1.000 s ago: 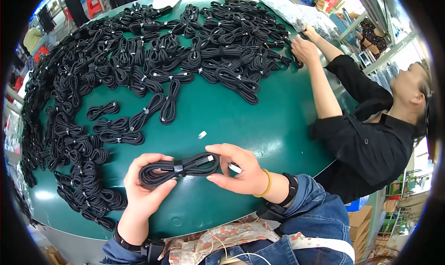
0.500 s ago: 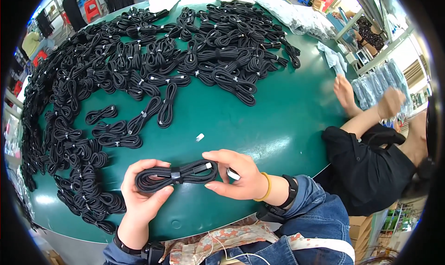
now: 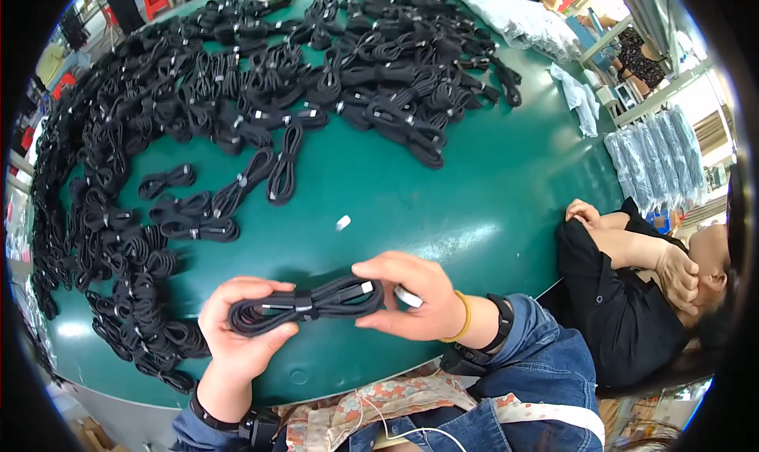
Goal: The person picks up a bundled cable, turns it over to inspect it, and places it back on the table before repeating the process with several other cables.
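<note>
A coiled black braided cable [image 3: 328, 300], bound at its middle by a dark strap, is held level between my hands over the table's near side. My left hand [image 3: 241, 325] grips the coil's left end between thumb and fingers. At its right end, the thumb and forefinger of my right hand [image 3: 415, 298] pinch the loops beside a light-coloured connector tip. A small white piece [image 3: 409, 297] is tucked in that same hand, partly hidden by the fingers. Beyond my hands, a small white cap-like piece [image 3: 342, 223] lies on the green table [image 3: 395, 203].
A big heap of bundled black cables [image 3: 237, 80] covers the table's far and left parts. A few loose bundles [image 3: 245, 183] lie at its inner edge. At right a co-worker in black [image 3: 609, 294] sits by the edge. Clear plastic bags [image 3: 514, 17] rest at the far right.
The cable coil has tilted slightly and moved a little right with my hands. The co-worker's hands have drawn back from the table's right side toward their body and head. My view shifted slightly.
</note>
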### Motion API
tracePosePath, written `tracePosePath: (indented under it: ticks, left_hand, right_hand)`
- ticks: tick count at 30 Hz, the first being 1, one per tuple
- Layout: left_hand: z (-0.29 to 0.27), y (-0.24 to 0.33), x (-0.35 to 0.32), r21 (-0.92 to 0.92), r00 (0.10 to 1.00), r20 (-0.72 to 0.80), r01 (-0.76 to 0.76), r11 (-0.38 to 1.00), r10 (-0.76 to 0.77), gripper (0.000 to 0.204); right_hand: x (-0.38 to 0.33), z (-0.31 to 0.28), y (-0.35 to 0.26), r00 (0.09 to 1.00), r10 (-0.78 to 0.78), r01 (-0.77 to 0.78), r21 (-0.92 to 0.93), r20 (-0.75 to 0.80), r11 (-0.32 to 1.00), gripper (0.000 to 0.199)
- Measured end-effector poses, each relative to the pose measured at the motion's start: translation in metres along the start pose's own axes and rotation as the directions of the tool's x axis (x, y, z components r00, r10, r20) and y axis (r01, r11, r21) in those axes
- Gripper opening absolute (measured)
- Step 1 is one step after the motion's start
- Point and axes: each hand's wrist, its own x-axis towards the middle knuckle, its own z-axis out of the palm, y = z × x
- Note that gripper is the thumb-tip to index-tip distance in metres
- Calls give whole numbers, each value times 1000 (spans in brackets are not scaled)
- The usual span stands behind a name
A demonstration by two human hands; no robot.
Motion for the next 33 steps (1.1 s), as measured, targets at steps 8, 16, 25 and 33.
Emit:
tracePosePath:
  ticks: [8,16,25,33]
  left_hand:
    - [3,7,8,156,985,44,-170,973,165,38]
    - [3,7,4,118,957,110,-281,952,269,38]
    - [-4,8,-1,230,948,175,-302,925,266,52]
    - [-7,4,3,282,928,218,-356,891,302,47]
  right_hand:
    - [0,-2,-5,997,40,-31,140,-65,990,52]
    - [-2,2,8,996,-90,93,255,-25,962,59]
    - [-4,4,5,991,-130,128,198,-1,972,60]
    - [-1,18,-5,956,144,-57,320,-255,946,55]
